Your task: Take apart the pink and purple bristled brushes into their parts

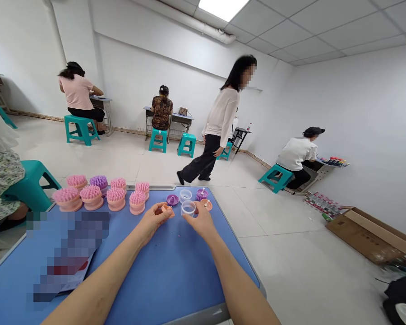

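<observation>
The person's left hand and right hand are held close together over a blue table top, both curled partly closed. The left hand has its fingers bent around a small peach plastic piece, which shows just past the fingertips. The right hand grips a clear plastic cup by its side, between thumb and fingers, with the open round top facing up. Just ahead of the gap between the hands stands a second clear cup, with a small purple disc to its left. Ahead of the right hand are a purple ribbed part with a white stem and, nearly touching the fingers, a peach part with a white stem. Farther to the left of the hands, along the far edge of the table, stand two uneven rows of round bristled massage brushes, mostly pink with one purple. Nearer the left forearm lies a flat packet, too blurred to make out. Beyond the hands, other people sit on teal plastic stools at desks around the room, and a person in a white top and black trousers walks across the floor ahead of the table. Off to the right of the hands, a flattened-open cardboard box lies on the floor.
</observation>
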The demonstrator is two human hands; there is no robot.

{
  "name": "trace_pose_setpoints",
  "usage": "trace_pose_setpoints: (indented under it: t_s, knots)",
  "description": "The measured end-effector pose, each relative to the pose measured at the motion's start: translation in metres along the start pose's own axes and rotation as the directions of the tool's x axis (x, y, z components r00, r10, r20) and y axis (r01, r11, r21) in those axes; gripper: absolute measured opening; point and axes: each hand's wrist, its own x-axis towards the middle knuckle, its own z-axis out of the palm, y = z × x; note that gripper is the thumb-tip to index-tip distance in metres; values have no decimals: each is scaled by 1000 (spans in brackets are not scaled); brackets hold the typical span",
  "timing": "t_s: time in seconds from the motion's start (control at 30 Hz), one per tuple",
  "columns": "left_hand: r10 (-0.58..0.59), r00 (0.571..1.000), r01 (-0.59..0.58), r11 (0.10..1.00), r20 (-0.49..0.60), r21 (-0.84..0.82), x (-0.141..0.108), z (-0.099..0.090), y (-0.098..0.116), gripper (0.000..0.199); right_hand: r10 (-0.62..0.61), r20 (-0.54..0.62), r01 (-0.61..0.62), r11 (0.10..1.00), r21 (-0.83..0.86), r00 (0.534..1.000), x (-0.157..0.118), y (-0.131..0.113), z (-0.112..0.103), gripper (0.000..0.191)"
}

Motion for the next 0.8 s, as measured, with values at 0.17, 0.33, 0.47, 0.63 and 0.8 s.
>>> trace_pose_setpoints:
  t_s: [0.17, 0.33, 0.47, 0.63, 0.8]
  knots:
    - [15, 1000, -15, 1000, 18, 23, 1, 0, -2, 54, 47, -8, -48, 994, -102, 999, 2, 2, 1, 30]
    - [11, 1000, -11, 997, 6, 76, 0, 0, -2, 58, 95, 45, -87, 982, -169, 994, 4, 6, 1, 22]
    - [35, 999, -36, 996, 21, 87, 2, -2, -5, 58, 141, 63, -125, 969, -213, 988, 5, 7, 0, 22]
    - [62, 998, -65, 973, 19, 223, 5, -4, -12, 56, 153, 69, -133, 963, -234, 986, 4, 7, 0, 25]
    - [179, 983, -159, 782, 28, 603, 8, -3, -17, 43, 124, 33, -113, 967, -228, 992, 1, 2, -2, 58]
